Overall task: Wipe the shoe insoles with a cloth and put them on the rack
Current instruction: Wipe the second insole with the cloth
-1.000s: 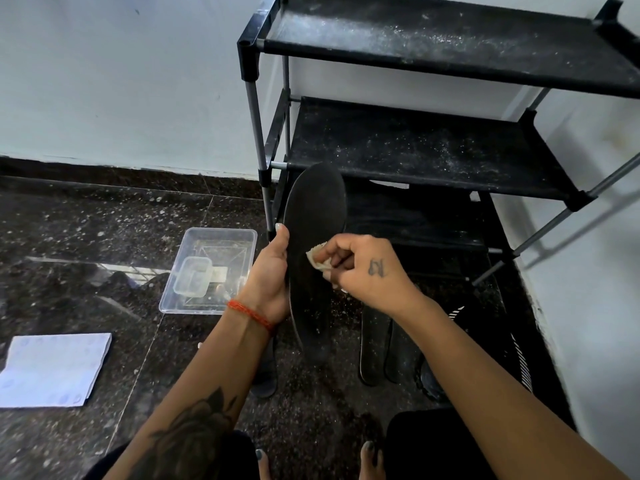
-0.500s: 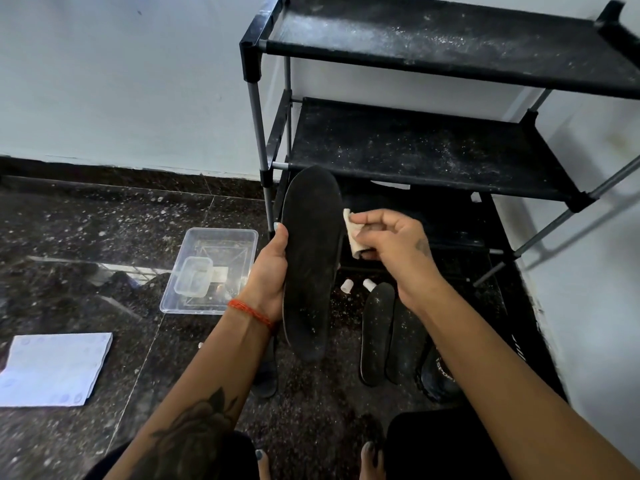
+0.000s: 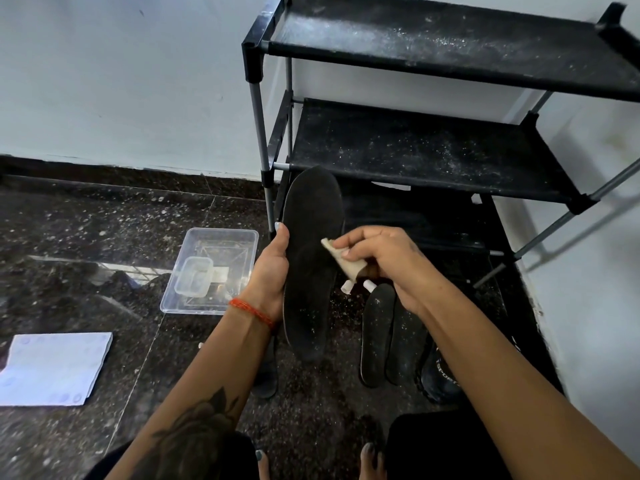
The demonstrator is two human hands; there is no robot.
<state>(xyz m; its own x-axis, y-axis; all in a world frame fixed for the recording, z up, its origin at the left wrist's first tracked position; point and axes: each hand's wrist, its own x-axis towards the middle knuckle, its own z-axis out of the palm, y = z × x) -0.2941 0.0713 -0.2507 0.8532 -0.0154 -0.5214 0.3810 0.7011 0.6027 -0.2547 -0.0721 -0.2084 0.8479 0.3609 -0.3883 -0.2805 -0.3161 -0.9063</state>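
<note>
While we look through the head view, our left hand (image 3: 268,271) grips the black insole (image 3: 311,261) by its left edge and holds it upright in front of the rack (image 3: 433,150). Our right hand (image 3: 384,261) pinches the folded cloth (image 3: 341,259) and presses it on the insole's right-middle face. Half a second ago the cloth sat off the right edge, higher up; now it is back on the surface, so we judge another wiping stroke is underway and this insole is not done. White specks show on its lower part. Two more insoles (image 3: 391,334) lie on the floor just under our right wrist, unwiped by the look. The rack shelves hold no insoles yet. A clear tray (image 3: 211,271) sits left.
</note>
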